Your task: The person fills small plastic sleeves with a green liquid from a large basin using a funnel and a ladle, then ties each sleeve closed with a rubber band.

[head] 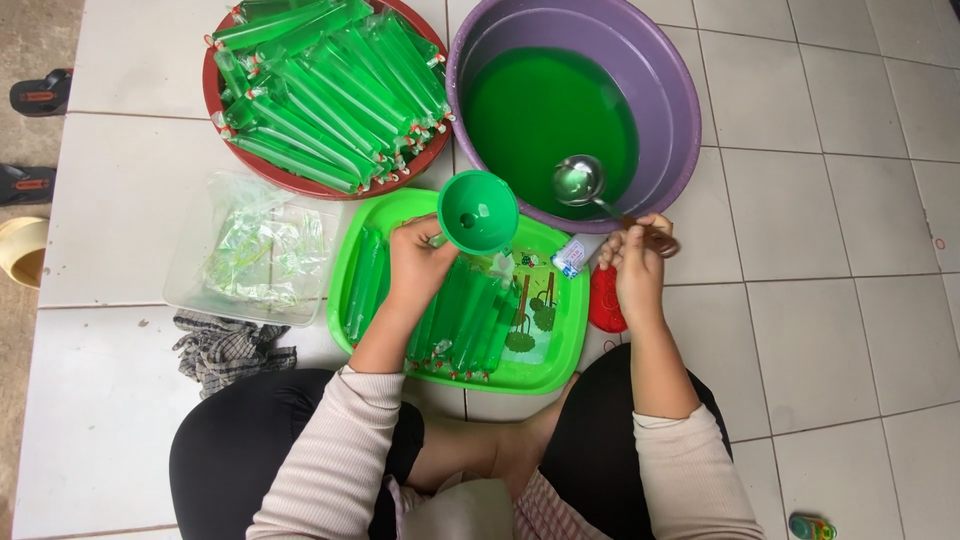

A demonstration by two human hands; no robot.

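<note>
A green funnel (478,210) is clamped by the left hand (418,262) over the green tray (560,345). A ladle (580,181), at the funnel's three o'clock, is gripped by the right hand's (636,265) closed fingers.

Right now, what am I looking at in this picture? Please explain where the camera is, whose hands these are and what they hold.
The camera sits on a person's head and looks down at their own two bare hands; the person sits on a tiled floor. The left hand holds a green funnel over a green tray of filled green tubes. The right hand grips a metal ladle that reaches over a purple basin of green liquid. A red basin holds many more filled tubes.
</note>
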